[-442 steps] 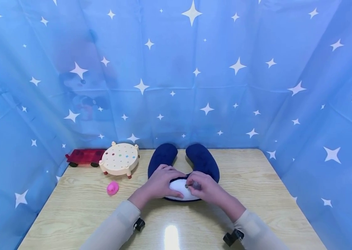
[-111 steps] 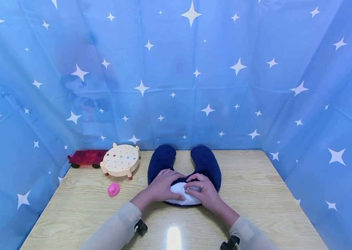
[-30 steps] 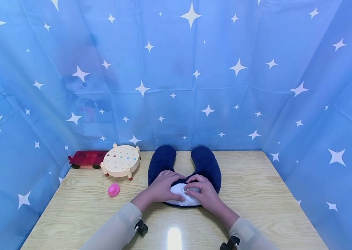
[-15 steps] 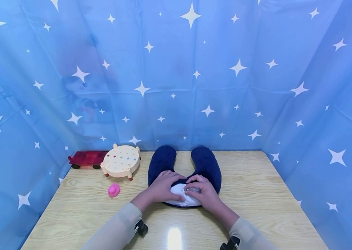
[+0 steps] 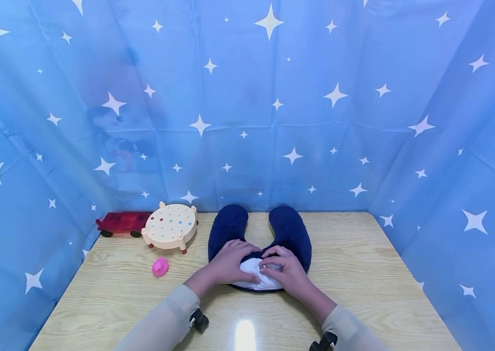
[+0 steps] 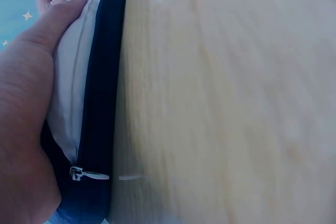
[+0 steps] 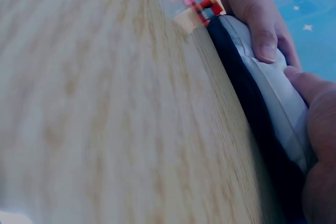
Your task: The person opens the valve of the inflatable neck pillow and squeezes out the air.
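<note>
A navy U-shaped neck pillow lies on the table with its two arms pointing away. Along its near curve the zipped cover gapes, baring the white inner. My left hand holds the left part of the curve, thumb on the white and fingers over the navy cloth. At the right side, my right hand has thumb and fingers curled onto the white inner. A small pale shiny spot shows at its fingertips; I cannot tell what it is. In the left wrist view a zipper pull sits at the opening's end.
A pink toy duck stands left of the pillow. Behind it are a round cream toy table with coloured dots and a red wheeled toy cart. A blue star-patterned curtain encloses the table's back and sides.
Nearly still over the last few seconds. Since the oldest frame, the pillow's arms have spread apart; the small dark round thing at my right fingertips then is no longer plainly visible.
</note>
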A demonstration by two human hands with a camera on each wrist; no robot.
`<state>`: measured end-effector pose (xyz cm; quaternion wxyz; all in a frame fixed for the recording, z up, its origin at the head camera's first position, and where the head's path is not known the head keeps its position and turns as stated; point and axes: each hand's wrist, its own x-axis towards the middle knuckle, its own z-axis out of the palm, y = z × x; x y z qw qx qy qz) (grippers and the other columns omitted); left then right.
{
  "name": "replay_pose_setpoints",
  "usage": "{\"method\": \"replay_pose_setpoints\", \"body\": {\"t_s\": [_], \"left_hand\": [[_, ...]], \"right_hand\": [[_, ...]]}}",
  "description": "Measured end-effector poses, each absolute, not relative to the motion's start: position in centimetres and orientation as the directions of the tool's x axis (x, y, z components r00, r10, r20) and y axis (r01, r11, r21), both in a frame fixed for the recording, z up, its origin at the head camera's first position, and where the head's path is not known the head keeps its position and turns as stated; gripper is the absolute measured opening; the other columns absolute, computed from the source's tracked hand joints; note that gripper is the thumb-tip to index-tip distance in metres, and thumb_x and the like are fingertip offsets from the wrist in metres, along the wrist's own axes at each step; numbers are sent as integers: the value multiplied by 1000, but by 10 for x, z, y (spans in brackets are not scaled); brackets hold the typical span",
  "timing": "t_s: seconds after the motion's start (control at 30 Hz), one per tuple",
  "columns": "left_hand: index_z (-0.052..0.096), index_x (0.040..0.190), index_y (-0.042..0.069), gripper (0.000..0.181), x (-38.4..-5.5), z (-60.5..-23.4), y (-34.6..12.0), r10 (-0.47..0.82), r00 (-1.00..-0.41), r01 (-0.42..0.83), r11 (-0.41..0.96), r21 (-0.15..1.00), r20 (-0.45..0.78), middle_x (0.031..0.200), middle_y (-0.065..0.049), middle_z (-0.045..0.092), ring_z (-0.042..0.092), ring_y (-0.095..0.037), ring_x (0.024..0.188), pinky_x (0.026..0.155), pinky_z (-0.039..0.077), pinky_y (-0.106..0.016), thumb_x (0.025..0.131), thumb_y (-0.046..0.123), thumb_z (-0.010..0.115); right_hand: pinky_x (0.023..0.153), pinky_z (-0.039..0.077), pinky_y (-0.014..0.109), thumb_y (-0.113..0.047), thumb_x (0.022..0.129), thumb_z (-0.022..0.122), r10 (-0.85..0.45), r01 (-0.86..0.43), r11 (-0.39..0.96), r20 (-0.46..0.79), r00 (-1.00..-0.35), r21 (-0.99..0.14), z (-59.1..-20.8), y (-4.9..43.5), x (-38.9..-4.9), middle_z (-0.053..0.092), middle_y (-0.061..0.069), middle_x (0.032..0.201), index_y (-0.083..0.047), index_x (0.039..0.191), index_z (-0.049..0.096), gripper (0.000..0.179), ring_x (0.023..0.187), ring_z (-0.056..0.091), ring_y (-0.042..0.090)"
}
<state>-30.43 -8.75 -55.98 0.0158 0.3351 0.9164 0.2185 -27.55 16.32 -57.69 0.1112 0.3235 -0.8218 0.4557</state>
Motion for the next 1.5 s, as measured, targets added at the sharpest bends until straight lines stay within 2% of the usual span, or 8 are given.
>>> {"method": "replay_pose_setpoints", "body": {"t_s": [0.93, 1.5], "left_hand": [[63, 154, 30, 82, -305, -562, -88, 620, -777, 600, 678, 424, 108, 152, 6, 65, 50, -25, 147, 130, 26, -52, 86, 72, 84], [64, 153, 29, 80, -305, -563, -87, 625, -772, 610, 673, 418, 121, 151, 7, 65, 52, -22, 145, 130, 27, -52, 87, 70, 85]], "right_hand": [[104, 48, 42, -12, 96, 87, -441, -649, 371, 489, -753, -664, -577, 164, -276, 75, 4, 120, -21, 105, 88, 12, 119, 65, 27], [105, 48, 43, -15, 97, 87, -438, -629, 388, 465, -769, -674, -580, 164, -276, 74, 2, 121, -23, 105, 88, 12, 121, 64, 25]]}}
